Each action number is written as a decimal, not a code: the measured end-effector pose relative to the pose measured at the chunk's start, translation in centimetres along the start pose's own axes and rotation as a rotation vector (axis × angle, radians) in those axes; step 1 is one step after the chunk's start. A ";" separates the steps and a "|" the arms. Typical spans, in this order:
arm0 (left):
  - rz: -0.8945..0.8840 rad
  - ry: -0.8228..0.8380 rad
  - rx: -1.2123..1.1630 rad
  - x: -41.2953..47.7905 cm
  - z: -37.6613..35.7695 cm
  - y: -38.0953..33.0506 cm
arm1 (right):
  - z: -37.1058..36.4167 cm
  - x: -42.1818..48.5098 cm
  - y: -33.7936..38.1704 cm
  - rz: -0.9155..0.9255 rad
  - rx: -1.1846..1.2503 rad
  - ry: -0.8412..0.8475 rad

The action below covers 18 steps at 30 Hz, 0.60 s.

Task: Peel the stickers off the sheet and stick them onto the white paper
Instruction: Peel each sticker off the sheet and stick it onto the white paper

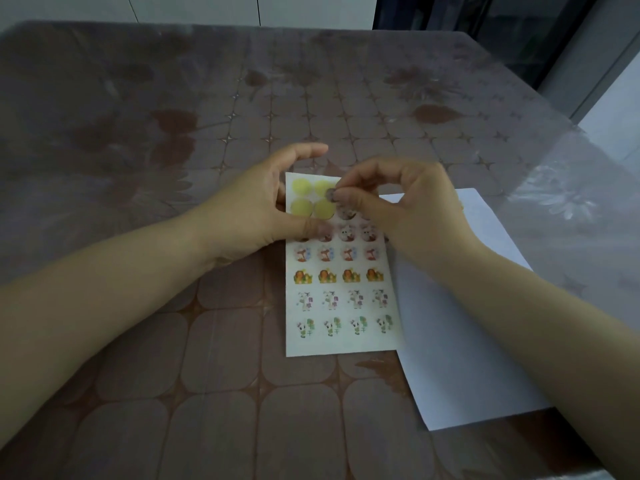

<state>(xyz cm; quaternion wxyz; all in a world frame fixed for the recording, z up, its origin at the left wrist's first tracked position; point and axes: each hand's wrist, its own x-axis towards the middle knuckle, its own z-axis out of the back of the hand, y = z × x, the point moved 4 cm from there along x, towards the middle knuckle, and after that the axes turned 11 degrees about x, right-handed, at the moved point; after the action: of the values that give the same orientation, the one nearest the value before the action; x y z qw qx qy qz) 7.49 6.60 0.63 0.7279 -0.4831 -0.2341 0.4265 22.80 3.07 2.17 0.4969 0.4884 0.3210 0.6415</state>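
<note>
Sticker sheet (341, 289): centre of frame, overlapping the white paper (467, 323) to its right.
Left hand (256, 209): thumb pressing the sheet's left edge.
Right hand (408, 202): pinching a sticker (331, 194).
Handling: likely light, flimsy, tacky; hold by its edge.

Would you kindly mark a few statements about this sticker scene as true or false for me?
1. The right hand pinches a small round printed sticker over the top of the white rectangular sticker sheet. True.
2. The left hand lies flat on the plain white paper. False: its thumb presses on the sticker sheet near the left edge.
3. The plain white paper lies left of the sticker sheet. False: it lies to its right.
4. Four yellow round blanks show at the sheet's top left corner. True.
</note>
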 end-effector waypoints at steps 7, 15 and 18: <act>-0.009 -0.082 0.139 0.1 0.8 0.6 | 6.5 0.7 -1.0 -0.302 -0.113 0.029; 0.001 -0.042 -0.043 0.3 0.9 0.6 | 7.0 0.0 -3.1 -0.548 -0.169 0.192; -0.007 -0.037 -0.041 0.3 0.9 0.6 | 6.8 0.0 -3.0 -0.545 -0.200 0.199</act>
<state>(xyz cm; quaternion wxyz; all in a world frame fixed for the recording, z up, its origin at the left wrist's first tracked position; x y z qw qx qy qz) 6.76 7.42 0.42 0.7149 -0.4891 -0.2579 0.4281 30.20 3.44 1.66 0.6623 0.2677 0.4224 0.5579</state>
